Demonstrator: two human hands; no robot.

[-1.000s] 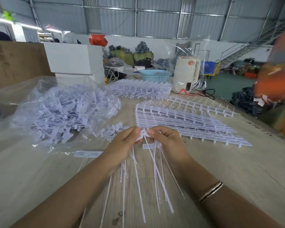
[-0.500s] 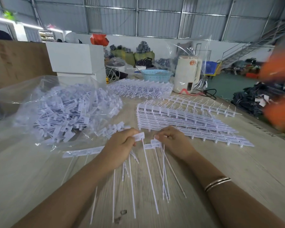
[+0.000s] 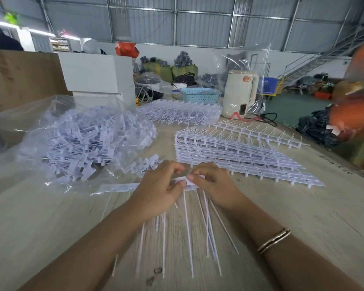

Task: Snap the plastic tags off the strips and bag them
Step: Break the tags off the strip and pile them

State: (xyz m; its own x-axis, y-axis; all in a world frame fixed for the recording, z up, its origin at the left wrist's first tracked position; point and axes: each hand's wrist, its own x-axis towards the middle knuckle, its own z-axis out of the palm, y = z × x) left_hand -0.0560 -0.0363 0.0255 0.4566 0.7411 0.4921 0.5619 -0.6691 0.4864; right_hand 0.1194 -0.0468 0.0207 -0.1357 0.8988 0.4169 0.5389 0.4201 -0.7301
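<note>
A metal-walled warehouse surrounds the wooden tabletop (image 3: pixel 303 217). At ten o'clock lies the clear bag (image 3: pixel 76 139) heaped with tags; at two o'clock a stack of uncut strips (image 3: pixel 240 156). At centre, left hand (image 3: pixel 160 187) and right hand (image 3: pixel 213 185) meet, both pinching one strip (image 3: pixel 187 182) with stems trailing toward six o'clock. Snapping seems underway; next likely calls for twisting a tag free

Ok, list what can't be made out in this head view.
- Tag strip: the break point is hidden by the fingers of the left hand and right hand.
- Loose tags in the clear bag: too small and tangled to count.
- Orange shape, right edge: blurred and cut off.
- Print on the strip stack: too small to read.
</note>
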